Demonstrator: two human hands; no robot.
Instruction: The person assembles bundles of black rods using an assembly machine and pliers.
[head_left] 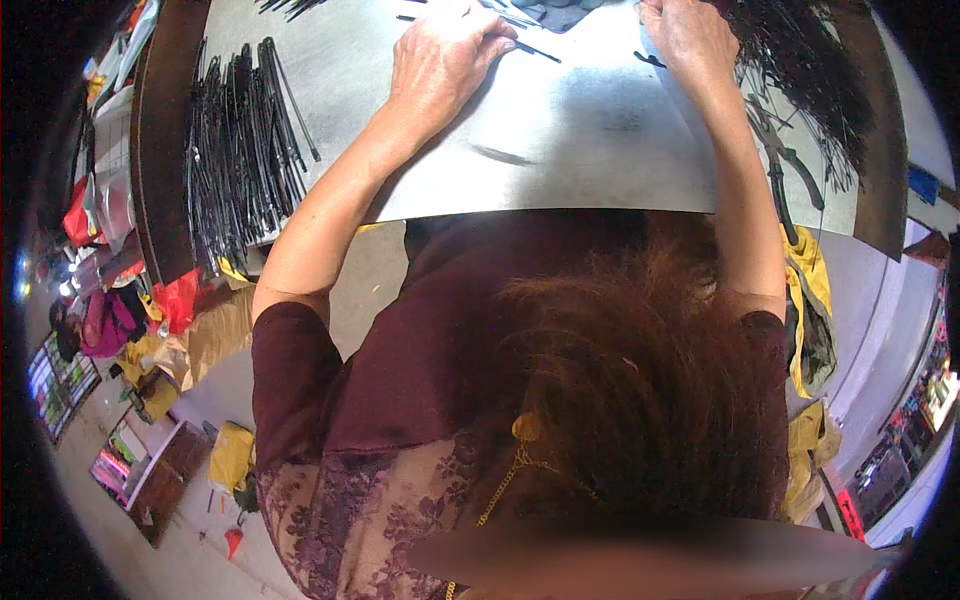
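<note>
My left hand (pixel 448 52) rests over the far part of the pale metal tabletop (pixel 560 160), thumb and fingers closed on a thin black stick (pixel 538 50) that pokes out past the thumb. At the far edge of the view, my right hand (pixel 692 38) has its fingers curled together; what they hold, if anything, is cut off. A short bent black piece (pixel 650 60) lies beside that wrist. Between the hands, a dark grey bundle (pixel 555 14) is partly out of view, with thin sticks near it.
Many long black strips (pixel 245 150) lie in a row at the left. On the right are a tangle of thin black wires (pixel 815 85) and dark-handled pliers (pixel 785 160). Brown side boards (pixel 165 150) flank the tabletop. A yellow cloth (pixel 808 285) hangs at the right edge.
</note>
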